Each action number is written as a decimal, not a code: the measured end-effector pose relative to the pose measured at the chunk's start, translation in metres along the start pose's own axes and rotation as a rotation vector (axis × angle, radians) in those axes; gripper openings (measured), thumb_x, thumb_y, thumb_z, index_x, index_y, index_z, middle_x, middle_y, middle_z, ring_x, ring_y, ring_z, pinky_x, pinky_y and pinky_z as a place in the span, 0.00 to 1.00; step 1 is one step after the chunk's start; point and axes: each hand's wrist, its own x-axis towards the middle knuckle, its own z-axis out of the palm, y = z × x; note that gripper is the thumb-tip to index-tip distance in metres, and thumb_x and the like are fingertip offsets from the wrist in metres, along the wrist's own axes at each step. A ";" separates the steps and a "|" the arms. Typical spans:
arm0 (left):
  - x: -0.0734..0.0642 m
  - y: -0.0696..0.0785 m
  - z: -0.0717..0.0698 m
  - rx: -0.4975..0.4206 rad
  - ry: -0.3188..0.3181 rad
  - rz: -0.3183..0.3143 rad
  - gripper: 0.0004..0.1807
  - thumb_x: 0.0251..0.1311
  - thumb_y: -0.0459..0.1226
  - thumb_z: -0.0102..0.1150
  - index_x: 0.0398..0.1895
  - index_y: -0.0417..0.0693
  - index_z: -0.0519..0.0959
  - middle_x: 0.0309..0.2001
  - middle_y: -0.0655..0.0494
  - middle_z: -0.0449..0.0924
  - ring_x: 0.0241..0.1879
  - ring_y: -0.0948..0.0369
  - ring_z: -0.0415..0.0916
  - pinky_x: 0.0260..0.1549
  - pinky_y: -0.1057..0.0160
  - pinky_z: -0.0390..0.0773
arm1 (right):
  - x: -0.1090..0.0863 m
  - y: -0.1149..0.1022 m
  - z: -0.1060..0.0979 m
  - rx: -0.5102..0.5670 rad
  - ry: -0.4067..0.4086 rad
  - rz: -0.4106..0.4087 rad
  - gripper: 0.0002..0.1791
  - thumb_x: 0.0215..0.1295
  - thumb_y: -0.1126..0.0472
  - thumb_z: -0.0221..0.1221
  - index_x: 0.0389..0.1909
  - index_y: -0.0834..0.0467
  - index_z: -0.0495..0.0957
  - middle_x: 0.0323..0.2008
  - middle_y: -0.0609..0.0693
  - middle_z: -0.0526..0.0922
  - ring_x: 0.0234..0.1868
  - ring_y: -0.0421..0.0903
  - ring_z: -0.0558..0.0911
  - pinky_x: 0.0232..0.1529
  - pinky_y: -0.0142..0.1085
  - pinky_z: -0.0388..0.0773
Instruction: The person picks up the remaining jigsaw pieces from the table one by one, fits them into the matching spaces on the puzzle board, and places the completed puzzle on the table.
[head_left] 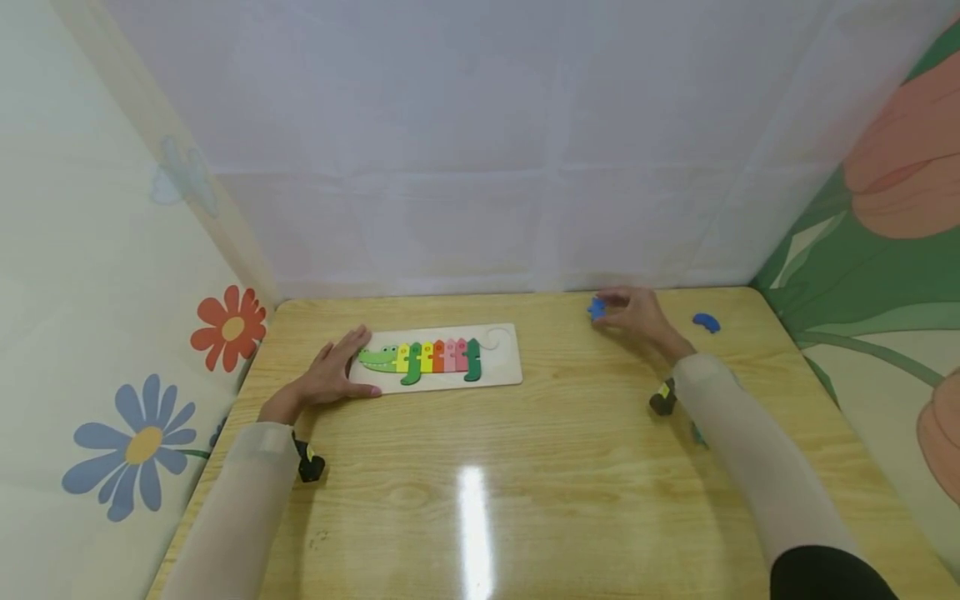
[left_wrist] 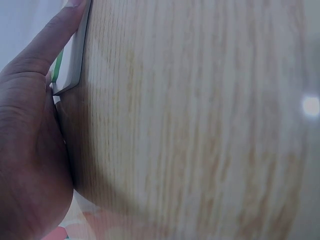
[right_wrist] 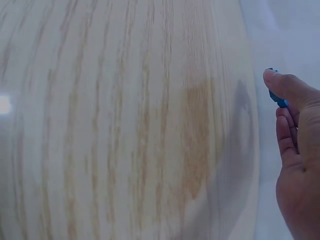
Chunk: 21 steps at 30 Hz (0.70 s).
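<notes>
A pale wooden puzzle board [head_left: 504, 367] lies on the table, filled along its middle with colourful crocodile pieces [head_left: 427, 357]; its right end shows a bare outline of a curled tail. My left hand [head_left: 330, 375] rests at the board's left end, fingers straight by the far corner and thumb along the near edge. Over the table's far edge, my right hand [head_left: 633, 315] pinches a small blue puzzle piece [head_left: 596, 308] between thumb and fingers. In the right wrist view the blue piece [right_wrist: 277, 97] is partly hidden behind the thumb.
A curved blue piece [head_left: 706, 322] lies on the table to the right of my right hand. Partly covered by my right forearm is a green piece [head_left: 698, 433]. White cloth [head_left: 480, 225] hangs behind the table, with flower-printed panels at both sides.
</notes>
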 end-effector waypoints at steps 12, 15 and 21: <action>0.000 0.004 -0.002 -0.015 -0.006 -0.006 0.67 0.58 0.57 0.76 0.86 0.37 0.43 0.86 0.36 0.35 0.84 0.37 0.31 0.76 0.30 0.29 | -0.003 -0.005 0.006 -0.001 -0.033 -0.036 0.31 0.55 0.67 0.79 0.60 0.69 0.82 0.58 0.67 0.85 0.59 0.64 0.85 0.62 0.52 0.81; 0.000 0.004 -0.002 -0.010 -0.005 -0.003 0.67 0.58 0.57 0.76 0.86 0.37 0.43 0.86 0.36 0.35 0.84 0.36 0.31 0.76 0.30 0.29 | -0.003 -0.006 0.007 0.003 -0.037 -0.053 0.30 0.55 0.68 0.79 0.59 0.69 0.83 0.58 0.67 0.85 0.58 0.64 0.85 0.62 0.52 0.81; -0.001 0.003 -0.002 -0.010 -0.005 0.001 0.67 0.58 0.56 0.76 0.86 0.36 0.43 0.86 0.35 0.35 0.84 0.36 0.30 0.76 0.30 0.29 | -0.003 -0.007 0.012 0.015 -0.031 -0.110 0.30 0.53 0.71 0.79 0.58 0.71 0.83 0.57 0.68 0.85 0.58 0.65 0.85 0.60 0.51 0.82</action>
